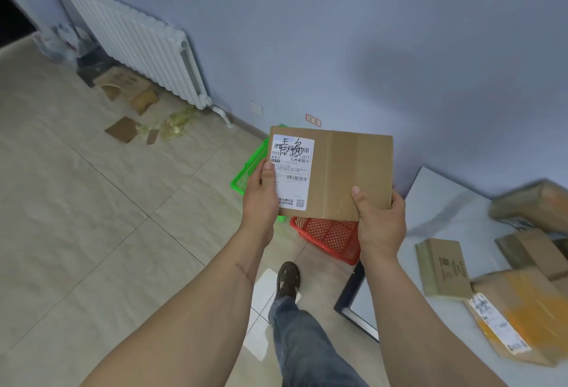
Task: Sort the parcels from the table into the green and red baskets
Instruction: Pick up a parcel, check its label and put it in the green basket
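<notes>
a flat brown cardboard parcel is held up in front of the person by both hands, face up and level with its long edges running side to side. a white shipping label covers its left end, printed with barcodes and a small square code and overwritten with two large handwritten black characters; a strip of clear tape runs across the bare cardboard to the right of the label. the left hand grips the parcel's near-left edge, its thumb lying flat on the label and its fingers curled out of sight beneath. the right hand grips the near-right corner, thumb pressed on the top face and fingers wrapped under the edge. directly below and beyond the held parcel stand two baskets on the tiled floor: one green basket, showing past the left hand, and one red basket, showing between the two wrists. to the right of the right hand lies the pale table, bearing at least four more cardboard parcels, some blurred and overlapping, so their exact count is uncertain. one shoe and one blue trouser leg show below the grip.
</notes>
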